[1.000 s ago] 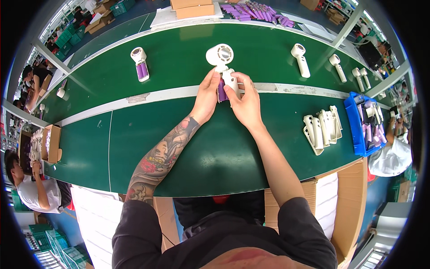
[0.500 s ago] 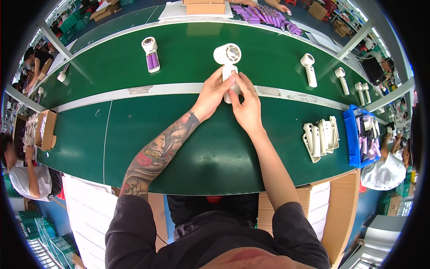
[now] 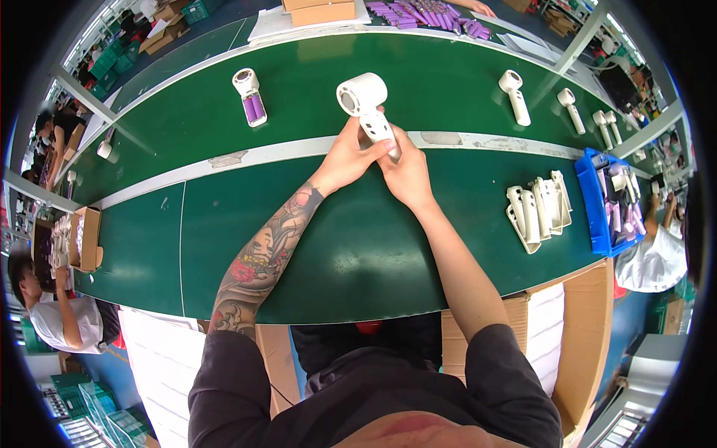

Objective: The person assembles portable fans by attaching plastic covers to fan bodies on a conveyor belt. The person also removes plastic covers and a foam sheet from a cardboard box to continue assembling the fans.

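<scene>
A white handheld fan (image 3: pixel 369 95) is held upright and a little tilted over the white strip of the bench, its round head turned to the left. Both hands grip its handle. My left hand (image 3: pixel 349 158) closes on the handle from the left, thumb across its lower part. From the right, my right hand (image 3: pixel 404 166) wraps the handle, its fingers partly hidden behind it. Dark openings show on the handle's face. Beyond, to the left, another fan (image 3: pixel 249 97) lies with two purple cells bared in its handle.
Several white handle shells (image 3: pixel 538 209) lie at the right beside a blue bin (image 3: pixel 601 240) of parts. More white fans (image 3: pixel 514 97) line the far right. Purple cells (image 3: pixel 426 15) are heaped at the back, near stacked cardboard boxes (image 3: pixel 321 12). Co-workers sit at both sides.
The fan has been turned in my hands: its head now faces left and the handle's face with dark openings shows. My hands have shifted their grip around the handle.
</scene>
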Motion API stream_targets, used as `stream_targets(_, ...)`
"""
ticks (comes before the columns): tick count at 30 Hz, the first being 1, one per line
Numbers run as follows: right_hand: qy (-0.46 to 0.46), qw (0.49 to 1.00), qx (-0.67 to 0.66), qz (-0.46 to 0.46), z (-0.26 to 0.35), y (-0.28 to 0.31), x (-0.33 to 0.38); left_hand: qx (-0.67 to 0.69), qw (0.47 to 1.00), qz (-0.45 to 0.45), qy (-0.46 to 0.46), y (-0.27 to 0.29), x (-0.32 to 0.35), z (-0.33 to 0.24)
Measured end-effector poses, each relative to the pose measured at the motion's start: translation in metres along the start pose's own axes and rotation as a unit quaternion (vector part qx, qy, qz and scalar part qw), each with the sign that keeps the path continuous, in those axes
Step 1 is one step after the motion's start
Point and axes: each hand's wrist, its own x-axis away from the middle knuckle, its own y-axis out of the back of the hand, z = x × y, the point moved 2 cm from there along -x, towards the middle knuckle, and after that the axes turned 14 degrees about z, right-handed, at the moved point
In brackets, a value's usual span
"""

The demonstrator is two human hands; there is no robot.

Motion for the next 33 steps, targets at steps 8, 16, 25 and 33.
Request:
stream_targets(8, 0.005, 1.000, 0.016, -0.015, 0.001, 0.003, 0.003, -0.045, 0.998, 0.003, 0.034, -0.006, -0.003, -0.003)
stream_targets(16, -0.054, 0.809, -0.562, 0.164, 0.002, 0.018, -0.003, -0.107, 0.978, -0.123, 0.130, 0.010, -0.007, -0.015)
stream_targets(25, -0.073, 0.809, -0.567, 0.136, -0.025, 0.043, -0.009, -0.629, 0.684, -0.353, 0.107, 0.143, 0.028, 0.035)
stream_targets(33, -0.015, 0.905, -0.405, -0.131, -0.012, 0.089, -0.002, -0.489, 0.763, -0.322, 0.275, 0.155, 0.030, 0.023)
